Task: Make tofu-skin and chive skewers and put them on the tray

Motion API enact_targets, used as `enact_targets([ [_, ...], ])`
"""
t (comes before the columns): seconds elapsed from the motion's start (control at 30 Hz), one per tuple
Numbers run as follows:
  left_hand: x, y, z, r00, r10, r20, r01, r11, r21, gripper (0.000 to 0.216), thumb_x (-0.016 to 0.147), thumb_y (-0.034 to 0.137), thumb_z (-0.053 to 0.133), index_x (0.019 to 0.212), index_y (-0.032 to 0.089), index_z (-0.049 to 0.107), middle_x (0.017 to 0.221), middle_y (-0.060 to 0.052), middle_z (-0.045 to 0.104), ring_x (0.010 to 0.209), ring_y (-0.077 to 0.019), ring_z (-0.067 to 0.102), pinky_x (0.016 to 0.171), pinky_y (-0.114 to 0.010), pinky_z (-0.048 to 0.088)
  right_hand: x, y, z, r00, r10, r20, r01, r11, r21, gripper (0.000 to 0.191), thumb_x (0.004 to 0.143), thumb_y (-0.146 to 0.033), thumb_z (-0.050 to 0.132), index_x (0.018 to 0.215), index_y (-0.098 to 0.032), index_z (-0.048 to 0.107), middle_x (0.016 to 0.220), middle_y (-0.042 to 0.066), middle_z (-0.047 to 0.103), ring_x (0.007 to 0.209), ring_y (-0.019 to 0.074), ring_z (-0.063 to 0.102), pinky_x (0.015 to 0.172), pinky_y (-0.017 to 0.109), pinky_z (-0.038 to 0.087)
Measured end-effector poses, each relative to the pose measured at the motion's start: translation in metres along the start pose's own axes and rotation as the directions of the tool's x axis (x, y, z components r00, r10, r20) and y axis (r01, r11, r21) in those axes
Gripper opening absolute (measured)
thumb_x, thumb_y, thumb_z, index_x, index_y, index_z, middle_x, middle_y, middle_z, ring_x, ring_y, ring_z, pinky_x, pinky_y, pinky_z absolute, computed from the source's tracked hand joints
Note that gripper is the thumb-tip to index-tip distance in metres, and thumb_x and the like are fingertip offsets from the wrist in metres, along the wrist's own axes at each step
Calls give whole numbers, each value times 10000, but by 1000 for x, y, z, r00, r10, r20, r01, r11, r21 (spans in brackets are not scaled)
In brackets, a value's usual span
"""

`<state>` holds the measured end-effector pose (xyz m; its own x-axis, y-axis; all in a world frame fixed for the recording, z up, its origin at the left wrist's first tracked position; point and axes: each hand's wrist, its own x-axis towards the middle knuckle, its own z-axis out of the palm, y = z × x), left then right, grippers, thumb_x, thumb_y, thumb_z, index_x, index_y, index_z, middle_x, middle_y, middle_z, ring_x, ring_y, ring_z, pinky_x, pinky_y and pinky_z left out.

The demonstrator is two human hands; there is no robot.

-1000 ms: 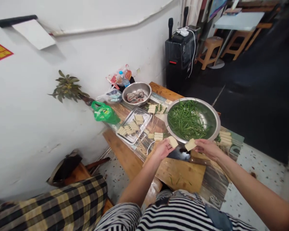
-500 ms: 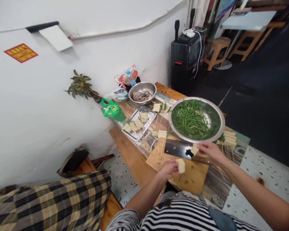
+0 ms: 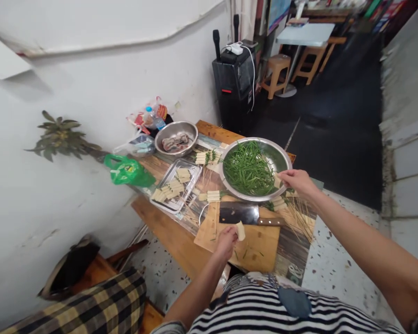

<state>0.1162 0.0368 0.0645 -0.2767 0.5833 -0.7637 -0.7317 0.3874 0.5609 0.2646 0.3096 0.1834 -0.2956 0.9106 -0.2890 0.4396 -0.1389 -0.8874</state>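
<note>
My left hand [image 3: 226, 241] is closed on a pale tofu sheet [image 3: 240, 230] above the near edge of the wooden cutting board [image 3: 261, 246]. My right hand [image 3: 296, 180] reaches over the right rim of the large steel bowl [image 3: 282, 160] full of green chives [image 3: 249, 169]; its fingers pinch a small pale piece at the rim. A cleaver [image 3: 244, 214] lies flat on the board between the two hands. Bare bamboo skewers [image 3: 299, 218] lie to the right of the board.
A metal tray [image 3: 194, 182] with finished tofu skewers sits left of the bowl, more skewers [image 3: 204, 157] lie behind it. A smaller steel bowl [image 3: 176, 137], a green bag [image 3: 127, 170] and bottles stand by the wall. A black speaker [image 3: 233, 88] and stools are beyond the table.
My right hand moved from the cleaver's handle up to the bowl's right rim. My left hand stayed near the board's front with its tofu sheet. The camera swung right.
</note>
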Motion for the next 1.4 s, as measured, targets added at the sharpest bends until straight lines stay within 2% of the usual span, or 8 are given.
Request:
enact_targets([
  [0.33, -2, -3, 10, 999, -5, 46, 3, 1000, 28, 290, 635, 355, 806, 764, 141, 658, 660, -8, 626, 579, -94, 550, 583, -213, 401, 70, 9, 3, 986, -149, -71, 143, 986, -84, 256, 794, -357, 603, 904, -155, 715, 691, 28, 686, 597, 122, 584, 622, 240, 484],
  [0.53, -2, 6, 14, 999, 10, 51, -14, 996, 86, 326, 607, 409, 811, 731, 137, 681, 642, -13, 611, 577, -97, 528, 582, -218, 396, 81, 31, 17, 981, -145, 129, 178, 935, -306, 245, 754, -246, 644, 979, -190, 721, 692, 8, 703, 606, 153, 619, 641, 267, 497],
  [0.67, 3, 6, 9, 997, 38, 65, -49, 981, 186, 344, 610, 425, 789, 750, 123, 702, 668, -23, 624, 584, -98, 517, 579, -219, 385, 77, 42, 34, 960, -123, 251, 241, 822, -517, 145, 726, -224, 683, 859, -205, 737, 835, 32, 725, 812, 201, 658, 756, 277, 482],
  [0.97, 5, 6, 3, 993, 55, 105, -92, 920, 382, 361, 715, 455, 659, 845, 123, 715, 749, -48, 677, 690, -168, 598, 707, -308, 468, 68, 49, 99, 876, -159, 455, 469, 502, -727, 360, 746, -294, 723, 1079, -182, 645, 1091, 130, 634, 1083, 270, 558, 890, 330, 430],
  [1.03, 6, 8, 1, 970, 183, 159, -241, 808, 538, 278, 770, 398, 614, 847, 157, 728, 822, -63, 698, 763, -202, 624, 748, -339, 479, 68, 54, 109, 848, -181, 499, 520, 465, -716, 302, 730, -250, 736, 1009, -165, 661, 1058, 131, 635, 1071, 268, 556, 894, 326, 418],
  [1.13, 14, 2, -1, 827, 323, 460, -560, 393, 730, 215, 832, 311, 553, 908, 224, 734, 955, -78, 702, 921, -251, 619, 856, -397, 461, 75, 64, 113, 835, -196, 515, 542, 459, -704, 124, 789, -230, 669, 886, -153, 681, 961, 112, 660, 982, 234, 590, 824, 289, 428],
  [1.27, 30, -25, -2, 589, 119, 799, -777, -190, 601, 272, 921, 255, 432, 979, 237, 697, 977, -115, 678, 950, -273, 592, 836, -437, 436, 92, 70, 98, 848, -231, 476, 521, 524, -674, 203, 893, -294, 533, 870, -178, 698, 922, 58, 694, 860, 167, 620, 748, 241, 428],
  [1.4, 35, -47, -7, 483, -33, 875, -800, -423, 425, 272, 943, 203, 402, 891, 215, 668, 937, -107, 668, 909, -228, 598, 774, -376, 443, 104, 63, 69, 888, -274, 371, 459, 600, -656, 339, 944, -360, 415, 906, -189, 705, 898, 19, 716, 811, 146, 629, 712, 223, 432],
])
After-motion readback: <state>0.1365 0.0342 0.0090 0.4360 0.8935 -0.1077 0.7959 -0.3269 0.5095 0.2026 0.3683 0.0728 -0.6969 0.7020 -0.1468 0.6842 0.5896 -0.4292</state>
